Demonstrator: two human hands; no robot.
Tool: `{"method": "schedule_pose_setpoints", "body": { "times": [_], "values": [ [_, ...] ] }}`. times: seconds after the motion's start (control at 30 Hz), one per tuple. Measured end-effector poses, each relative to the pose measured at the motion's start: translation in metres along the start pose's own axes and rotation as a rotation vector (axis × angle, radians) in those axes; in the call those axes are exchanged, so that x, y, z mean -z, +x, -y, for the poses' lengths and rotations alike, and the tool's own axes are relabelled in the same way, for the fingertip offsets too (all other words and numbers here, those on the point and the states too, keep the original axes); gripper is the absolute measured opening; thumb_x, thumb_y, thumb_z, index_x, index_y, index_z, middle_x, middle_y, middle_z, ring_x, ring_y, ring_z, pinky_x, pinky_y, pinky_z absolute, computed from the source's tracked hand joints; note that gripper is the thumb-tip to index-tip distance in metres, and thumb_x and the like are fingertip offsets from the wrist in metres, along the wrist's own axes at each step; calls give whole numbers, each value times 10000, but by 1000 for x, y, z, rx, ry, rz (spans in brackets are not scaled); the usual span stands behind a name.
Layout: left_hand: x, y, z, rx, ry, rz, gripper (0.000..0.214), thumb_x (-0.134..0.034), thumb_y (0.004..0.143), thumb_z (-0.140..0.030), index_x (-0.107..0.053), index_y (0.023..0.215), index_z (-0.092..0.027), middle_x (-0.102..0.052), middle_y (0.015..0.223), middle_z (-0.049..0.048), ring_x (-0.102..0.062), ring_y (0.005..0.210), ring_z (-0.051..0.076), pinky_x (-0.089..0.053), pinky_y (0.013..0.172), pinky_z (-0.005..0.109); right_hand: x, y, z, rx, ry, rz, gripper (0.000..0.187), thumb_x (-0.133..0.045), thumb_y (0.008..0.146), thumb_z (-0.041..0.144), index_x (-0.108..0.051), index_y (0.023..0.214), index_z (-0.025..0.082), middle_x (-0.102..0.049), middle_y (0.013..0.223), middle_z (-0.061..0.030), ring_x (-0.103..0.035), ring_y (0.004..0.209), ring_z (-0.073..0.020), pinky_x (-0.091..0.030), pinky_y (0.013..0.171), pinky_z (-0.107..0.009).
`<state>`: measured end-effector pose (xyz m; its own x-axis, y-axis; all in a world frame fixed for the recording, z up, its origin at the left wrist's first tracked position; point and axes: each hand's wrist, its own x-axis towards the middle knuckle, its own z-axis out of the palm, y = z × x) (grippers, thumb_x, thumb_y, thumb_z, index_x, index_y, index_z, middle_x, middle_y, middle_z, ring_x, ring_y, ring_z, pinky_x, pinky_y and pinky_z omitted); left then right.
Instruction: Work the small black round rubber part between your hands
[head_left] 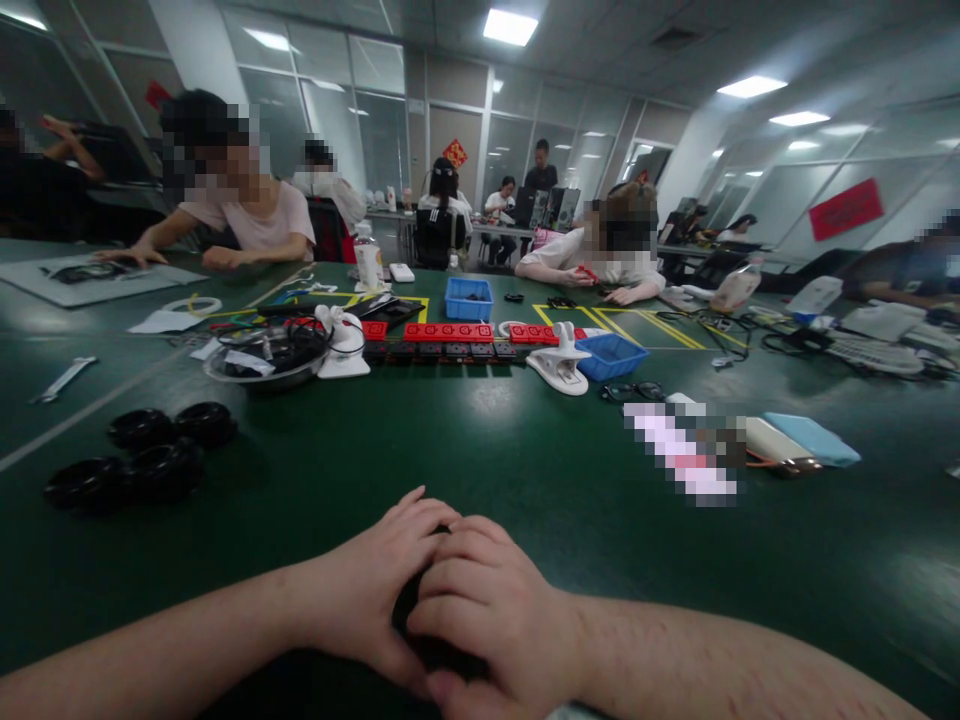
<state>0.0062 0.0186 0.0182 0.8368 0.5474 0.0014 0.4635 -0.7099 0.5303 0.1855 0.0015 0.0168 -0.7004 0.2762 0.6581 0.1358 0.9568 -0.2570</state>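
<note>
My left hand [379, 580] and my right hand [495, 610] meet at the near edge of the green table. Between them is a black rounded object [405, 600], mostly hidden by the fingers and palms. My left hand curves around its left and far side, while the bent fingers of my right hand lie over its right side and top. Its exact kind cannot be made out. On the left of the table stand several glossy black rings [161, 470], grouped close together and apart from both hands.
A row of red sockets [450, 333] and black sockets [457, 352] crosses the table ahead, flanked by white clip stands [559, 360]. Also present are a metal bowl [262, 375], blue bins [611, 358], a wrench [66, 380], glasses [634, 392] and a light-blue item [814, 440]. Co-workers sit opposite.
</note>
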Motion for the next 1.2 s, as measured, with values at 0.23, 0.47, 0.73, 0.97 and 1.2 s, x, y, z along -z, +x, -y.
{"method": "schedule_pose_setpoints", "body": {
  "times": [0.23,0.47,0.73,0.97,1.2],
  "values": [
    [-21,-4,-11,183,152,-215,532,-682,554,-520,-576,939,-169,-555,994,66,-498,1009,291,-60,1067,592,-4,-2,4,-246,-163,29,340,-374,844,448,-513,715,165,-547,701,-26,-448,690,-161,-326,649,-327],
    [-22,-3,-4,126,46,-200,431,-718,565,-314,-588,965,-219,-524,970,16,-511,950,219,-173,1080,495,3,-1,5,-150,-98,146,227,-383,822,274,-567,808,142,-581,794,-59,-476,773,-182,-373,714,-343],
    [4,-1,1,-41,-30,43,320,-721,626,-271,-660,940,-273,-487,1193,15,-442,1120,274,-373,967,407,-11,-13,-3,164,25,267,210,-381,874,269,-539,959,159,-608,847,-21,-506,833,-155,-412,810,-279],
    [6,-2,-1,-4,-40,96,842,-768,547,-424,-418,1293,-250,-442,1293,86,-399,1188,334,-214,1048,562,-3,-3,0,152,43,41,279,-339,890,264,-516,1048,117,-633,920,-45,-526,935,-154,-387,920,-285],
    [-19,-4,-8,106,71,-105,714,-744,499,-545,-537,1073,-175,-526,1052,92,-492,1019,303,-105,1060,606,0,1,6,-185,-127,-19,524,-268,875,563,-571,851,137,-605,761,-57,-510,726,-178,-360,674,-351]
  ]
}}
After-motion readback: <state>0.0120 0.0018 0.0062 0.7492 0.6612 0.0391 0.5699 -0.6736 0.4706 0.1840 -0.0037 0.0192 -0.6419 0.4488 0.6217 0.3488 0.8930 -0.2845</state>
